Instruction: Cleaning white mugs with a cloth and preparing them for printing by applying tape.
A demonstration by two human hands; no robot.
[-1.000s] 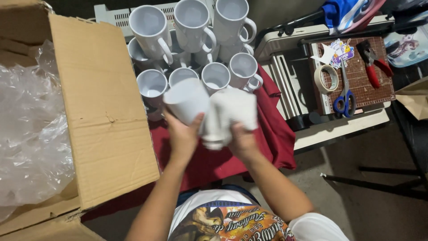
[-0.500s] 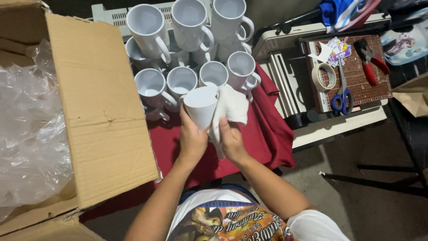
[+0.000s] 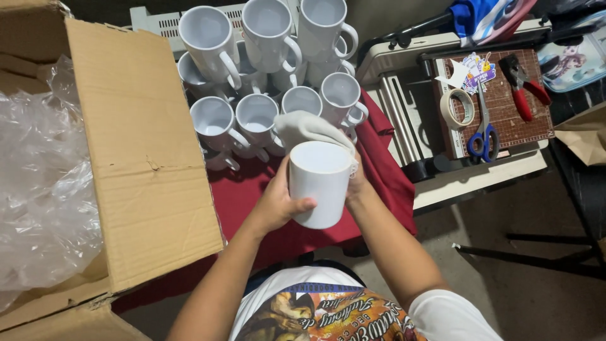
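Box: a big brown cardboard box point(image 3: 136, 158) is standing open at the far left, with crinkly clear plastic wrap point(image 3: 41, 189) sitting inside it.
Red cloth: a dark red cloth point(image 3: 252, 196) is covering the table under the mugs and hanging down by the person's arms.
Mugs: a bunch of white mugs point(image 3: 265, 76) is standing on the cloth behind the hands, some stacked on top of others.
Left hand: the left hand point(image 3: 278, 205) is holding a white mug point(image 3: 319, 183) from the left side, with its fingers wrapping around the mug and the thumb pressing on the front.
Held mug: the white mug is up in the air, in front of the person's chest, just ahead of the standing mugs.
Right hand: the right hand point(image 3: 356, 183) is mostly hiding behind the mug, pressing a white rag point(image 3: 306, 129) over the mug's top edge; how its fingers are sitting cannot be told.
Tools: a roll of tape point(image 3: 457, 108), blue scissors point(image 3: 483, 129) and red pliers point(image 3: 522, 85) are lying on a brown mat point(image 3: 511, 123) at the right.
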